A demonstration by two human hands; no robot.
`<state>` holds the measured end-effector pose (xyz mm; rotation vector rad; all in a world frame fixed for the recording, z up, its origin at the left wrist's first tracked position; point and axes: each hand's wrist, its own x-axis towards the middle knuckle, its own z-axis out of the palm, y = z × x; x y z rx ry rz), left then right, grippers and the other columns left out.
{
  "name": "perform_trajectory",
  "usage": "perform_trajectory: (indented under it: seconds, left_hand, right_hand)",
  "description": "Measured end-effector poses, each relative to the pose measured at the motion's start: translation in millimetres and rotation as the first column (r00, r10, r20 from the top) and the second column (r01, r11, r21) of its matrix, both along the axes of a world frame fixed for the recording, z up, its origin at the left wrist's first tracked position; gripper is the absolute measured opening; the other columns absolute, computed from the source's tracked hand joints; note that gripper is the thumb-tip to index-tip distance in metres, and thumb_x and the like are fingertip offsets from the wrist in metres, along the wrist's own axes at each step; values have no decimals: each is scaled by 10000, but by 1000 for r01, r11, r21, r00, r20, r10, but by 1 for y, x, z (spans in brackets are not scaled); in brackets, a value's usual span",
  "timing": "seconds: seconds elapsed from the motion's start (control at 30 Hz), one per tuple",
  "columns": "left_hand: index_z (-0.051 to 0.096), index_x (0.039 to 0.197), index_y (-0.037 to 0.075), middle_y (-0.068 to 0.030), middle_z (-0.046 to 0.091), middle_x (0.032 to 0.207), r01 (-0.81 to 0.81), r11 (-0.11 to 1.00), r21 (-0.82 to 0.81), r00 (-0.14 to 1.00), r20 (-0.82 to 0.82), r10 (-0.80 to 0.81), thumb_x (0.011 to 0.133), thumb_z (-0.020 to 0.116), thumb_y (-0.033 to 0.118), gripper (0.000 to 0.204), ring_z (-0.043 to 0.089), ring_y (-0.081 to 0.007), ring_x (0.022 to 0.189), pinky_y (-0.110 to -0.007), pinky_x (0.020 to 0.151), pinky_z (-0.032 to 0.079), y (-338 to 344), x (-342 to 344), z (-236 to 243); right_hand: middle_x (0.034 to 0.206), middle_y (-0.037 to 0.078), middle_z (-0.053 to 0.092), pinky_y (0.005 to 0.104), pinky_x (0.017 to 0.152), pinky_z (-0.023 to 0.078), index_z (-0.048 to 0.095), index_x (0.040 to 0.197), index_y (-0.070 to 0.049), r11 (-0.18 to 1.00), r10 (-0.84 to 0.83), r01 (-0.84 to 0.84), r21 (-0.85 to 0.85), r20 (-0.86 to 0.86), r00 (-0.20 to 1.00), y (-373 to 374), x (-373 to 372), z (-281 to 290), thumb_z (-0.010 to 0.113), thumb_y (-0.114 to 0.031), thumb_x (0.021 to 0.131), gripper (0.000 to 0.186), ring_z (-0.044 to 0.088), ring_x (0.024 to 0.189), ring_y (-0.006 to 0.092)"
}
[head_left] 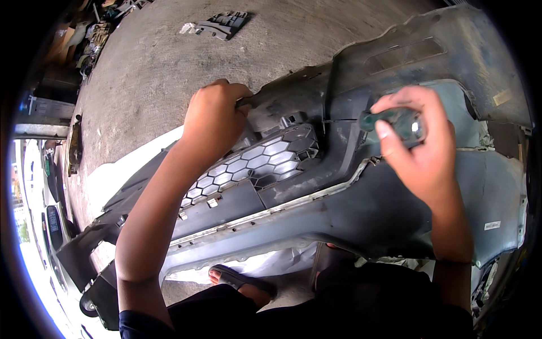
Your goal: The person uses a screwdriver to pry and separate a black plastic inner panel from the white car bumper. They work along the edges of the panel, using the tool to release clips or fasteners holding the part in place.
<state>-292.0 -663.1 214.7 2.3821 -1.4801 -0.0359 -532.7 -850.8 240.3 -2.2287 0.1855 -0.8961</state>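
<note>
A large dark grey car bumper (pixel 389 217) lies before me with its inner side up. Set in its middle is a black honeycomb grille (pixel 248 164). My right hand (pixel 432 152) is closed around the green, see-through handle of a screwdriver (pixel 389 125). The thin shaft points left, and its tip is near a dark rib beside the grille's right end; contact cannot be made out. With bent fingers, my left hand (pixel 217 113) grips the bumper's far edge, above the grille. Its fingertips are partly hidden.
On the concrete floor beyond lies a broken grey plastic bracket (pixel 223 25). Piled parts (pixel 93 42) line the far left. White sheeting (pixel 132 169) shows beneath the bumper's left part. My sandalled foot (pixel 243 282) stands close to the near edge.
</note>
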Motion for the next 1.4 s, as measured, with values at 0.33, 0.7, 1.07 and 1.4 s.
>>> perform_trajectory:
  seconds: [0.33,0.7,1.07,1.4]
  left_hand:
    - [728,990,41,-212,672,929,-41,999,24,997,-70,42,805,708,98,195,650,-392,879,-436,811,514,-14,11,-8]
    - [619,1127,79,-144,575,1043,395,898,195,911,42,-410,805,691,363,435,563,-309,963,-459,851,451,100,-78,-55]
    - [750,846,117,-52,706,828,487,278,828,868,-420,-266,910,589,404,336,671,-249,821,-424,737,436,209,-151,-163]
    - [757,884,93,-78,737,855,590,293,752,807,-547,-221,848,611,152,161,717,-240,805,-391,610,521,222,-145,-150]
  right_hand:
    - [888,62,692,222,560,476,607,982,-14,833,-8,87,547,-145,989,-15,4,-2,625,-139,947,131,569,628,66]
    - [959,132,684,238,534,442,576,1001,19,794,25,0,608,-33,999,-1,-4,0,568,-115,953,143,525,590,88]
    - [948,140,681,213,542,437,569,1018,22,869,254,-180,461,-102,962,27,12,22,588,-51,883,154,517,592,65]
    - [1047,229,639,284,627,525,542,1136,30,885,424,-408,223,-28,905,46,-18,111,494,-243,972,322,591,659,181]
